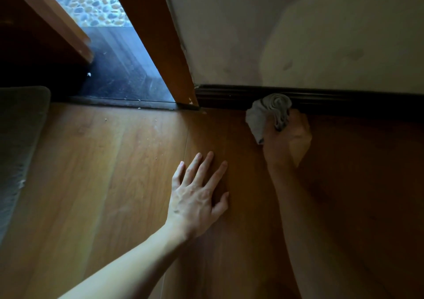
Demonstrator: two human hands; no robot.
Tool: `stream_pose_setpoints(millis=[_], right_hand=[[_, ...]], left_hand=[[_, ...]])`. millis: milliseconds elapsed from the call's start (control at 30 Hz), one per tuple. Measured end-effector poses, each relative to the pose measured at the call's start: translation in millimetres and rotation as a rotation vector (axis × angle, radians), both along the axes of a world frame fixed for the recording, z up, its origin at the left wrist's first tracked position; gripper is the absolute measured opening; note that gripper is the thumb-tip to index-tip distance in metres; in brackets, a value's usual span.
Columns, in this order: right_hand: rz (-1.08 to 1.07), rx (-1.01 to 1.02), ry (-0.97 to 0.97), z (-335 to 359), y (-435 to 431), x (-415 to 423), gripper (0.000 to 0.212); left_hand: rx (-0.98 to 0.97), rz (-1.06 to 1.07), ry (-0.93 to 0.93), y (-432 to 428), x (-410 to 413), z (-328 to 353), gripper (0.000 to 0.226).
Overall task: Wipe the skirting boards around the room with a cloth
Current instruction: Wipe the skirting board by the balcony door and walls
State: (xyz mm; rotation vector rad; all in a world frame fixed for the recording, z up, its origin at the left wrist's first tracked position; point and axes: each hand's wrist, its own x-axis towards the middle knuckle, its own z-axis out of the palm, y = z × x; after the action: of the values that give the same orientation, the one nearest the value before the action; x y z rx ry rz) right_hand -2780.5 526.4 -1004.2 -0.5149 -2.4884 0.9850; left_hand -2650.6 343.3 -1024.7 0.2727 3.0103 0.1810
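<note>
Right hand [286, 138]: my fist bunches the cloth [269, 113] against the skirting board [344, 102], at two o'clock.
Left hand [197, 197]: fingers splayed, holding nothing.
Progress: this stretch underway; how much remains, I can't tell.

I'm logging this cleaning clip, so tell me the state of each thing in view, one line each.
Cloth: bunched, pressed against the skirting board.
Right hand: closed around the cloth.
Left hand: open, flat on the floor.
Skirting board: dark, cloth touching it.
Door: open.
Floor: speckled with crumbs.
</note>
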Motion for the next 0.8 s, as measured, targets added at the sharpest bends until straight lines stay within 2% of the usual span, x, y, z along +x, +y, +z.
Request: stream_pose_setpoints(millis=[133, 367, 467, 600, 733, 800], right_hand=[[0.104, -0.002, -0.001, 2, -3, -2, 0.021], [0.100, -0.032, 0.060, 1, -4, -3, 0.022], [0.138, 0.033, 0.048, 2, -7, -3, 0.023], [-0.002, -0.048, 0.044, 1, -6, -1, 0.019], [0.140, 0.002, -0.002, 2, -15, -4, 0.020], [0.109, -0.006, -0.014, 1, -9, -4, 0.021]], left_hand=[[0.004, -0.006, 0.024, 1, -1, 3, 0.066], [-0.005, -0.022, 0.084, 0, -3, -2, 0.065], [-0.008, -0.010, 0.046, 3, -3, 6, 0.066], [-0.007, 0.002, -0.004, 3, -3, 11, 0.066], [0.003, 0.001, 0.000, 4, -2, 7, 0.065], [0.011, 0.000, 0.004, 3, -1, 6, 0.066]])
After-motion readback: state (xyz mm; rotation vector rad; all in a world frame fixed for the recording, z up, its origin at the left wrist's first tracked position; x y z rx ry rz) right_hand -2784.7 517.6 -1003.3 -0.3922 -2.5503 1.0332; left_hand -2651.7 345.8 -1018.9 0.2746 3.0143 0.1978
